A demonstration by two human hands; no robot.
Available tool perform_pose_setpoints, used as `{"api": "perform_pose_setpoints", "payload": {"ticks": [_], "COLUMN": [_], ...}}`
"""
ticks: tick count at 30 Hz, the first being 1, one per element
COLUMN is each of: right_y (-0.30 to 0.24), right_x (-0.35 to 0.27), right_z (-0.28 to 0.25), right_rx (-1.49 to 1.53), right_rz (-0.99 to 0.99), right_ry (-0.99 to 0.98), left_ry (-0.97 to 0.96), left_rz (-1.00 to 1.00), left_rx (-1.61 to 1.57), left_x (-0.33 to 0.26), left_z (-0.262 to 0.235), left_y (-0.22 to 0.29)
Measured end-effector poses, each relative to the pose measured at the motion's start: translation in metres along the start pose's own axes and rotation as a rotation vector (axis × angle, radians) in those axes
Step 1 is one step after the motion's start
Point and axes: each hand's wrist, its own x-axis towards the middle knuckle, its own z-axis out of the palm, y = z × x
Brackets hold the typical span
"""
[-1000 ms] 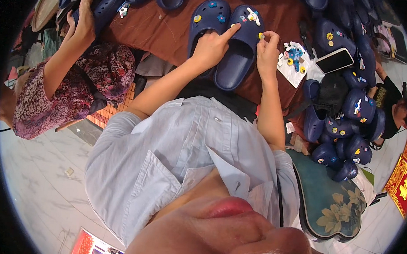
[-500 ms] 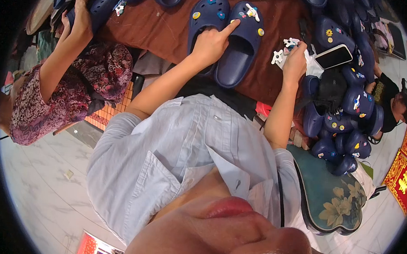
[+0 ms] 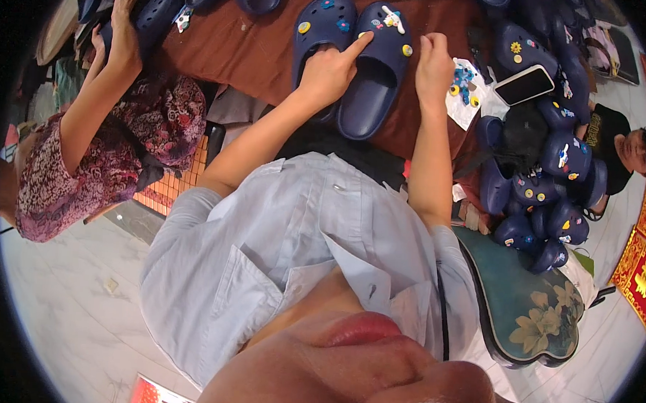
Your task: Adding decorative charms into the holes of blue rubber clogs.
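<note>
On brown cloth [image 3: 236, 46], 2 navy clogs [image 3: 371, 92] side by side; left hand [image 3: 327, 78] index out on right clog, others curled, grip can't tell; right hand [image 3: 435, 69] beside, fingertips together, contents can't tell. Rightward 1 white sheet [image 3: 459, 119] with charms [image 3: 462, 81], 1 phone [image 3: 524, 86]; pale floor [image 3: 67, 284], bare cloth left of clogs

Left hand [image 3: 327, 75] extends its index finger [image 3: 358, 48]; right hand [image 3: 434, 71] curls its fingers [image 3: 433, 46].
</note>
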Motion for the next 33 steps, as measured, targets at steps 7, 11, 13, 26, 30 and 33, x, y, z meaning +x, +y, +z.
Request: {"api": "perform_pose_setpoints", "payload": {"ticks": [7,11,13,26,30,33], "right_y": [0.016,0.013,0.012,0.016,0.027,0.047], "right_x": [-0.002,-0.007,-0.006,-0.022,-0.019,-0.008], "right_z": [0.025,0.028,0.026,0.006,-0.016,-0.040], "right_rx": [0.046,0.170,0.184,0.407,0.048,-0.290], "right_rz": [0.265,0.204,0.165,0.298,-0.007,0.115], "right_ry": [-0.241,-0.211,-0.198,-0.259,0.015,0.117], "left_ry": [0.035,0.018,0.015,0.045,0.048,0.040], "left_rz": [0.038,0.052,0.044,0.052,0.063,0.064], "left_rx": [-0.012,-0.007,0.008,0.017,-0.001,0.011], "left_x": [0.001,-0.001,0.000,0.000,0.000,0.001], "left_z": [0.000,-0.003,-0.004,0.001,0.001,0.002], "left_y": [-0.001,-0.003,-0.003,-0.006,-0.007,-0.009]}}
